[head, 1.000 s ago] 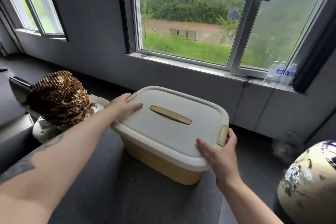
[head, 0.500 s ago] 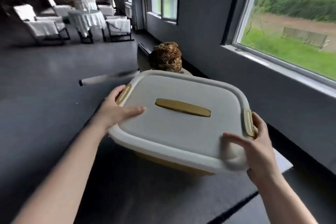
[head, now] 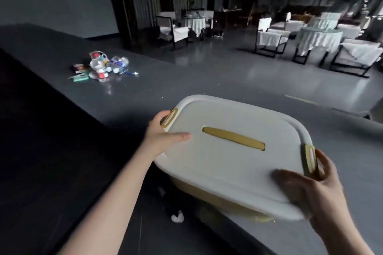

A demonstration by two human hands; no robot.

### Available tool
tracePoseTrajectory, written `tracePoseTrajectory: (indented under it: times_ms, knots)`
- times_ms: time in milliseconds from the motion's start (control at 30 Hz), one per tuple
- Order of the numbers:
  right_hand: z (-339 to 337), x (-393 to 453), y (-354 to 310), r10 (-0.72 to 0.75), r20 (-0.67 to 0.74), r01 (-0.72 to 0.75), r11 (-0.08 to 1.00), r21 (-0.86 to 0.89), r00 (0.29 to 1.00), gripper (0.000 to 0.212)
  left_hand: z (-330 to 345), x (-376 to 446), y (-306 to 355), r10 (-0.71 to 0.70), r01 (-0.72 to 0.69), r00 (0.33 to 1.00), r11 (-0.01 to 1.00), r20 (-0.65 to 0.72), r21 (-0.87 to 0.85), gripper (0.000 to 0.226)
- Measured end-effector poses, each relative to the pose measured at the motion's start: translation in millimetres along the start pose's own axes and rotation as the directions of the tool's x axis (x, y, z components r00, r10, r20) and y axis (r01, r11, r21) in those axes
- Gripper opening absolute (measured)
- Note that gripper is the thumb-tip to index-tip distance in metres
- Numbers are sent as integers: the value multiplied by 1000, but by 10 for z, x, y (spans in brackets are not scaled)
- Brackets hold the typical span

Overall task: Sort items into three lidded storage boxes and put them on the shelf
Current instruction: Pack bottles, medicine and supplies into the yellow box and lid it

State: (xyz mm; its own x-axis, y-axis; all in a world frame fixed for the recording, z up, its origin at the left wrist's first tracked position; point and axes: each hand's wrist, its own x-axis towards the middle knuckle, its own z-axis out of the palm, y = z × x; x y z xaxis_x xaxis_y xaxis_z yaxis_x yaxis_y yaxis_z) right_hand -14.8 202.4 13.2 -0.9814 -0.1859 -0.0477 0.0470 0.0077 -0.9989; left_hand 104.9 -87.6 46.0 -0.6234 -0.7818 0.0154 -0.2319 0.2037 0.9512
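I hold a yellow storage box (head: 232, 203) with a white lid (head: 232, 163) up in front of me, above the floor. The lid has a flat yellow handle (head: 233, 138) in its middle and a yellow latch at each end. My left hand (head: 163, 136) grips the left end by its latch, thumb lying on the lid. My right hand (head: 310, 188) grips the right end, thumb on the lid and fingers curled round the right latch (head: 309, 160). A pile of small mixed items (head: 101, 66) lies on the dark floor at the far left.
A dark raised surface (head: 41, 151) fills the left foreground. Tables with white cloths (head: 319, 39) and dark-framed chairs (head: 269, 39) stand at the back and right. The shiny grey floor (head: 207, 76) stretches between me and them. No shelf shows.
The box has been lifted off the dark surface by the window and carried round to the left. The view has swung from the window to the dim room; both hands keep their hold.
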Motion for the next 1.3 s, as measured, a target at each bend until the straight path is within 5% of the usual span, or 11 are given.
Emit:
tracePoseTrajectory:
  times_ms: [267, 567, 1300]
  knots:
    - [1996, -291, 197, -18, 189, 26, 999, -40, 982, 88, -1856, 511, -823, -72, 69, 983, 997, -166, -20, 74]
    - [3885, -490, 374, 25, 172, -28, 999, 19, 985, 84, -3319, 1635, -1273, -79, 87, 988, 994, -132, 59, 82]
    - [5904, 1083, 428, -47, -27, 46, 998, -35, 999, 75, -3454, 4466, -1539, -74, 74, 997, 996, -17, 44, 73]
